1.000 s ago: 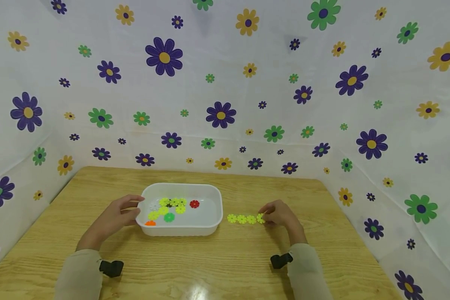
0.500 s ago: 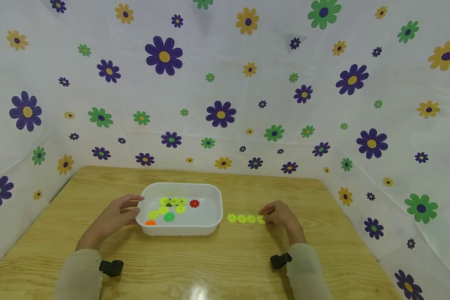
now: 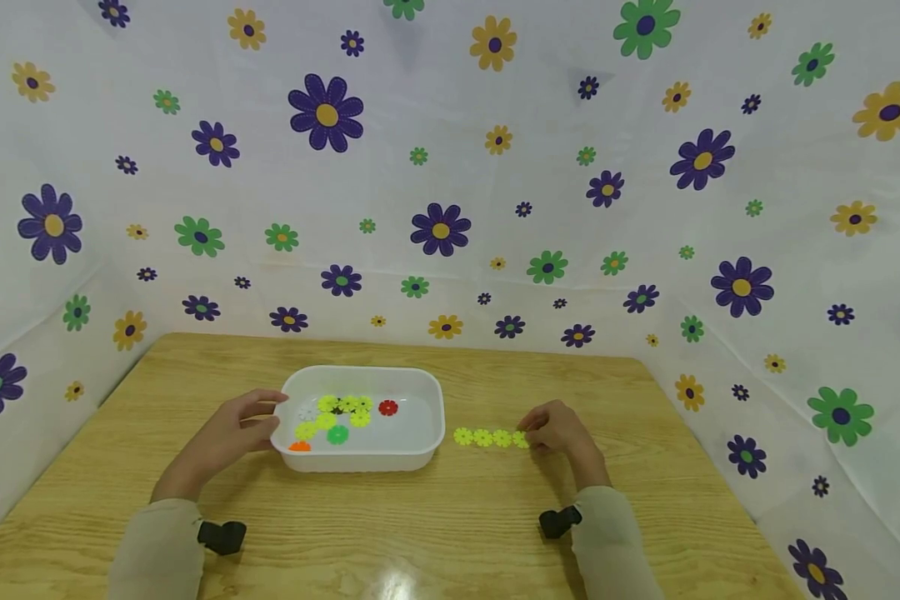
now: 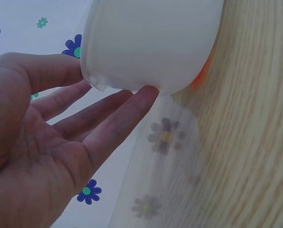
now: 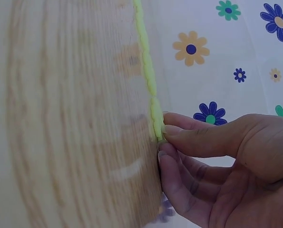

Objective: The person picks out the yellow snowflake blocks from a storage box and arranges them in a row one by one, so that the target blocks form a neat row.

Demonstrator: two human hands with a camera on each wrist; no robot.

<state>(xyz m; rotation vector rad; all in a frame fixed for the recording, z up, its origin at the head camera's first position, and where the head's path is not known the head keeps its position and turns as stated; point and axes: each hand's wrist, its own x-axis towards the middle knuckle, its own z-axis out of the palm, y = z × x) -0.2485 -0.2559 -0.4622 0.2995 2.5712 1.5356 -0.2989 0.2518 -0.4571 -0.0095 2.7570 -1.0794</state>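
A white plastic basin point(image 3: 412, 461) stands left of centre on the table. Yellow flower-shaped discs point(image 3: 326, 421) lie inside it with a red disc point(image 3: 387, 407), a green one point(image 3: 337, 435) and an orange one point(image 3: 300, 447). My left hand point(image 3: 236, 427) holds the basin's left end, thumb and fingers spread against its rim and wall point(image 4: 151, 42). Right of the basin, several yellow flower-shaped discs point(image 3: 482, 437) lie flat in a straight row. My right hand point(image 3: 558, 429) pinches the right end disc point(image 5: 156, 118) between thumb and fingers, partly covering it.
The wooden table point(image 3: 450, 533) has a glossy surface. A white cloth point(image 3: 390, 183) printed with flowers rises behind it and along both sides. Black wrist cameras point(image 3: 222, 537) sit at both sleeves.
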